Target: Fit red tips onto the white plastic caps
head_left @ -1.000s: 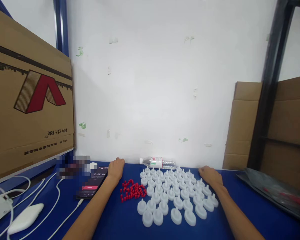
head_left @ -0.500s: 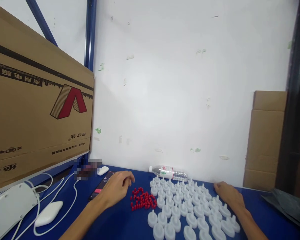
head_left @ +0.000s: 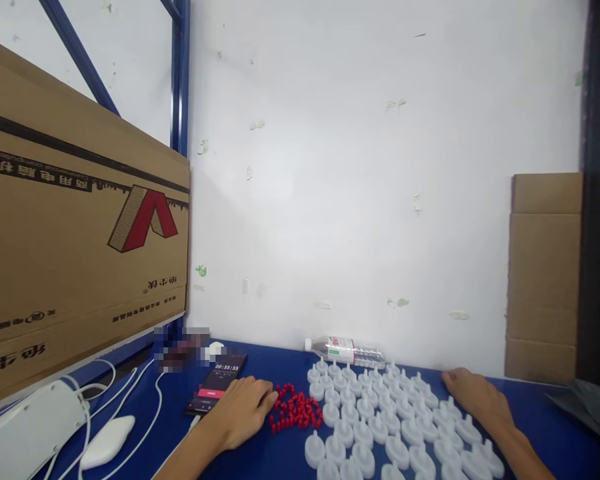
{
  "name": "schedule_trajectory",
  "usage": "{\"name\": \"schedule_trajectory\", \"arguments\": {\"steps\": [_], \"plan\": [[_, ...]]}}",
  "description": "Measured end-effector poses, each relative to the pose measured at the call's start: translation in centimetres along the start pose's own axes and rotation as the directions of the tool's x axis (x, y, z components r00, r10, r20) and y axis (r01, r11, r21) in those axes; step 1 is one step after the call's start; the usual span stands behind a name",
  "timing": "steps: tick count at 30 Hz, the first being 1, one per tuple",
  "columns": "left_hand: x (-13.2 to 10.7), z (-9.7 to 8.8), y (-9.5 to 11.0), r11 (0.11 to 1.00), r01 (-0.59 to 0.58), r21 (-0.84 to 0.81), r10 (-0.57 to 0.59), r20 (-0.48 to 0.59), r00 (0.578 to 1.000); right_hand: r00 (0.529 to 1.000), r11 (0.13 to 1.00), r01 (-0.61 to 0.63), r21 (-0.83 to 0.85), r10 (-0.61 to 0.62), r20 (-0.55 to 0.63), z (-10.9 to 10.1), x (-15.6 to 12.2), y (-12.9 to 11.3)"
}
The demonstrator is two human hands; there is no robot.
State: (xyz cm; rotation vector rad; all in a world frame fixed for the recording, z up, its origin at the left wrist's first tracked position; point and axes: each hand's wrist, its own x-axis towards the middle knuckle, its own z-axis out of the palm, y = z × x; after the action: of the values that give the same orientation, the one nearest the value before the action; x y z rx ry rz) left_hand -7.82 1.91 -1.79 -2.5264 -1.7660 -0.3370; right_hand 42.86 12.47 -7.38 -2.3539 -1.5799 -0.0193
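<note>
on the blue counter (head_left: 265,463), two groups of parts are set out by colour: small red pieces (head_left: 300,415) are gathered in a loose cluster, and just to their right white nozzle-shaped pieces (head_left: 390,421) are spread in a broad field, most with their narrow tips pointed up. the left hand (head_left: 247,408) is held palm down at the left edge of the red pieces, with its fingers bent and its thumb close to them; the fingertips are partly hidden, so whether a piece is pinched or touched cannot be told. the right hand (head_left: 476,395) is rested beside the far right part of the white pieces, loosely curled, and with its underside hidden its grip cannot be told either. as far as is shown, no red piece is fitted on a white one, so only the laying-out is judged to be done; all the visible pieces are left loose, with the two colours unjoined. behind the white pieces, a clear bottle (head_left: 341,350) is laid on its side near the wall (head_left: 320,200), and a phone (head_left: 221,378) with a lit screen is placed just beyond the left hand.
</note>
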Motion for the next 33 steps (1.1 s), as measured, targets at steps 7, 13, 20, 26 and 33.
{"name": "schedule_trajectory", "arguments": {"steps": [7, 13, 20, 26, 33], "plan": [[0.2, 0.5, -0.2, 1.000, -0.021, 0.016, 0.021, 0.004, 1.000, 1.000, 1.000, 0.002, -0.011, -0.002, -0.013, 0.0, -0.1, -0.1], [0.8, 1.2, -0.6, 1.000, -0.012, -0.008, 0.011, -0.057, 0.998, 1.000, 1.000, 0.004, -0.015, -0.005, -0.017, -0.3, -0.4, -0.3], [0.5, -0.2, 1.1, 0.992, -0.040, -0.120, 0.010, -0.235, 0.972, 1.000, 1.000, 0.002, -0.023, -0.003, -0.017, -0.4, -0.5, -0.4], [-1.2, -0.7, 4.7, 0.895, -0.334, -0.294, 0.221, -0.358, 0.907, 0.999, 1.000, -0.007, -0.018, 0.007, -0.034, -0.4, -0.5, -0.4], [-1.9, -0.6, 6.5, 0.881, -0.415, -0.228, 0.361, -0.245, 0.900, 0.999, 1.000, -0.008, -0.018, 0.007, -0.048, -0.2, -0.3, -0.3]]}}
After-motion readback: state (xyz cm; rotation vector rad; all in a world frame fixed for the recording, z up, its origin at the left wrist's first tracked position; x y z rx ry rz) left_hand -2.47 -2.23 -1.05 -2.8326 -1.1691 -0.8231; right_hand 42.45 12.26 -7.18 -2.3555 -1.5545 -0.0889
